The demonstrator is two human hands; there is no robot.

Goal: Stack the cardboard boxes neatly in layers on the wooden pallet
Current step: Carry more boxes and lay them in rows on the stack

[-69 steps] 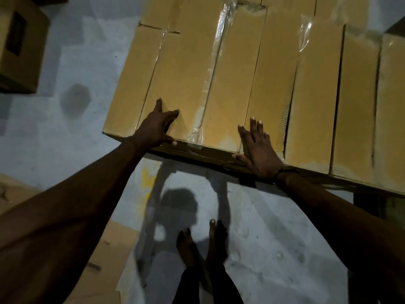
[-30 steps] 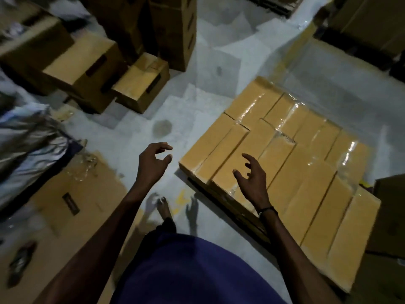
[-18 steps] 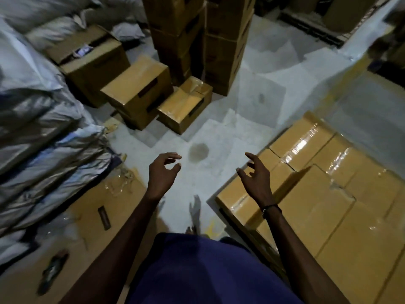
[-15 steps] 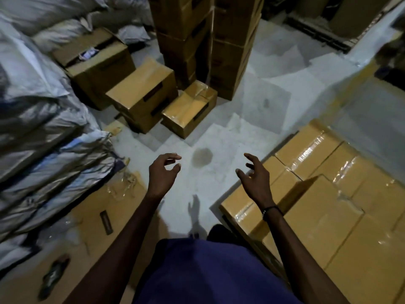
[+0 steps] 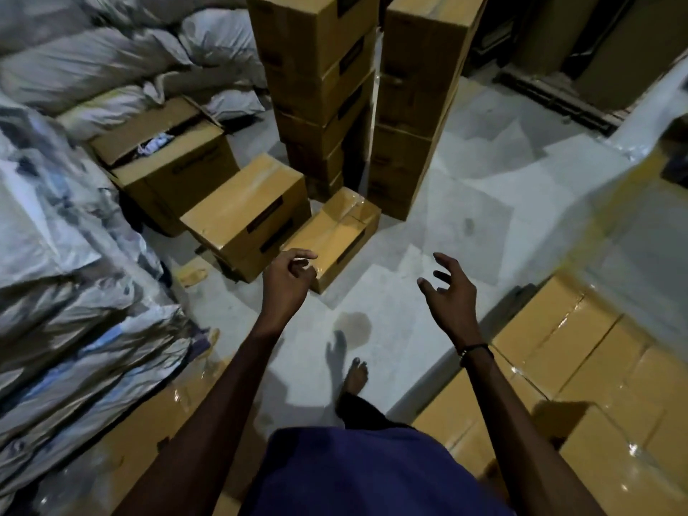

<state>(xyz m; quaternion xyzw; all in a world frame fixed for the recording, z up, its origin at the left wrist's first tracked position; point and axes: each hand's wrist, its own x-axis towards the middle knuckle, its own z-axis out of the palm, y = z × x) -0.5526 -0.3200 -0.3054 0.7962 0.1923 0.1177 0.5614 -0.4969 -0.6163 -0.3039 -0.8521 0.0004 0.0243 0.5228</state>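
Both hands were out front and empty, the left hand [image 5: 288, 281] loosely curled, the right hand [image 5: 452, 292] spread, likely lining up the nearest of three loose boxes [image 5: 335, 236] ahead on the floor, while one finished layer [image 5: 580, 370] lay to the right.

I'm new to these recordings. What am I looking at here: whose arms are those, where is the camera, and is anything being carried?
The one picture comes from a camera on a person's head, looking forward and down, so the arms are the wearer's own. The left hand and right hand are both empty, fingers loosely curled, reaching forward. Ahead on the concrete floor lie a small cardboard box, a larger box beside it, and tall box stacks behind. At lower right is a flat layer of boxes. Pale sacks fill the left.
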